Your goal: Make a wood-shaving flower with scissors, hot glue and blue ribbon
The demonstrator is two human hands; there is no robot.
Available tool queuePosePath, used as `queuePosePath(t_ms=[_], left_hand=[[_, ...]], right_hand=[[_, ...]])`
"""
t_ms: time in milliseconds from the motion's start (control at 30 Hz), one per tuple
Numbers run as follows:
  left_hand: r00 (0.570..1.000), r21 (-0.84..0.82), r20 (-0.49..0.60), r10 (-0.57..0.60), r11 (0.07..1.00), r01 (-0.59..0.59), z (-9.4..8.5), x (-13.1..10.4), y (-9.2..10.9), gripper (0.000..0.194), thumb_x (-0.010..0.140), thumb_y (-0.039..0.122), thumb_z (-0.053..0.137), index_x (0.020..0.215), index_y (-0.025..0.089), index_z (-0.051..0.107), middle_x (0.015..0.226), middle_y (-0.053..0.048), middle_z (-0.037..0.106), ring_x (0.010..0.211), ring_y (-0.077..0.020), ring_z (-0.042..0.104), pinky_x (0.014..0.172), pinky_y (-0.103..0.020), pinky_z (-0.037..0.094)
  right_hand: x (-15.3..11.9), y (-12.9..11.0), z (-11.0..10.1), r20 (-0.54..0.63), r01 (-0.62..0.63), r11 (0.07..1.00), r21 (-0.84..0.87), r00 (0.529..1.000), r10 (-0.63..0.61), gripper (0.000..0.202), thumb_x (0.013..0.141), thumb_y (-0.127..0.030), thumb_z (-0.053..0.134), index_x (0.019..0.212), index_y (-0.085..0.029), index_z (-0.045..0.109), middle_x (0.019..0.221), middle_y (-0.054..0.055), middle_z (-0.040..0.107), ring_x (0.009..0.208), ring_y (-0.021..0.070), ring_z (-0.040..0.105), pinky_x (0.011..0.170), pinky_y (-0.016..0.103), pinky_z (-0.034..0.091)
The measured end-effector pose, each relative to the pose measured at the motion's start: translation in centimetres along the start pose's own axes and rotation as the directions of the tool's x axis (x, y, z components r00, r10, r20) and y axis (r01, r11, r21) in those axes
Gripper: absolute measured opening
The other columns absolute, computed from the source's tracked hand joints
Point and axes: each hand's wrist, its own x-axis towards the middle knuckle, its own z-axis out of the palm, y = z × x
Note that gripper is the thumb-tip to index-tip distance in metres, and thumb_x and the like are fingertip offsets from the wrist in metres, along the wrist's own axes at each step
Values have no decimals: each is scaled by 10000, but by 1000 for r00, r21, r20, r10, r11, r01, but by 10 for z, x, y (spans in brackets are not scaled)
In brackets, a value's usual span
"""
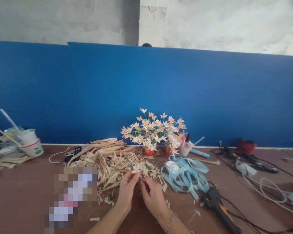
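The person's bare forearms (108, 216) came nearest, reaching in over the brown tabletop (19, 191), with a bracelet (171, 222) on the right wrist. Where I stood, the left hand (127, 190) and the right hand (153, 196) nearly met, the fingers of each drawn in toward the thumb; what exactly they gripped between them I couldn't tell, it was so small and half hidden. A pale flower-shaped piece (136, 168) showed right at the left fingertips, just in front of the heap of dried strips (107, 159). I took the step in hand to be close fingertip work on that piece, and the next move, I'd have said, called for a light, steady pinch from both sides so that nothing thin bent or split. The piece itself looked cream-coloured, papery and pointed, much like the blooms of the flower arrangement (146, 128) behind the heap, which stood on green stems above red pots (149, 151). Blue ribbon (182, 178) lay loosely tangled to the right, near a black glue gun (215, 203).
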Motion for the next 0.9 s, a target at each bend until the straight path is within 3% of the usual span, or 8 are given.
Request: queuePosePath(t_ms=[300, 567, 667, 767, 833, 900], left_hand=[[994, 27, 108, 27, 999, -30, -2, -2, -7, 232, 668, 360, 664, 702, 135, 613, 672, -8, 595, 625, -117, 531, 599, -214, 416], [995, 10, 104, -4, 1000, 3, -2, 0, -2, 242, 645, 379, 679, 688, 148, 619, 644, 12, 590, 601, -108, 517, 596, -208, 401], [994, -25, 102, -50, 998, 53, -3, 4, 2, 257, 622, 377, 698, 692, 140, 629, 626, 10, 581, 574, -100, 500, 577, -206, 390], [975, -69, 178, -132, 987, 146, -3, 4, 2, 236, 625, 360, 700, 683, 142, 630, 643, 0, 592, 575, -103, 506, 580, -216, 391], [949, -94, 254, -189, 971, 219, -2, 2, 2, 220, 627, 344, 704, 675, 142, 633, 665, -17, 607, 605, -117, 528, 605, -232, 400], [921, -110, 316, -229, 955, 275, -1, 0, 2, 208, 620, 325, 714, 667, 137, 640, 679, -36, 616, 633, -131, 543, 635, -249, 408]], right_hand=[[-1, -1, 1, 11, -11, 997, 73, 1000, 10, 232, 868, -246, 392, 855, -171, 611, 711, 44, 639, 615, 145, 574, 572, 214, 415], [0, -4, 0, 3, -32, 988, 150, 999, 32, 219, 847, -272, 432, 829, -167, 623, 688, 38, 643, 573, 135, 563, 544, 213, 428], [5, -4, -6, -94, -95, 970, 225, 988, 119, 209, 823, -315, 463, 802, -164, 605, 684, 36, 624, 579, 137, 555, 549, 217, 438], [13, 1, -11, -178, -152, 914, 375, 956, 232, 221, 786, -357, 513, 782, -159, 610, 732, 46, 625, 651, 152, 564, 600, 238, 451], [18, 3, -13, -107, -199, 840, 505, 951, 290, 231, 728, -377, 583, 773, -157, 635, 747, 48, 631, 656, 155, 561, 577, 238, 445], [20, 5, -14, 46, -294, 728, 619, 940, 339, 236, 671, -385, 640, 713, -152, 644, 659, 27, 613, 557, 126, 522, 478, 210, 397]])
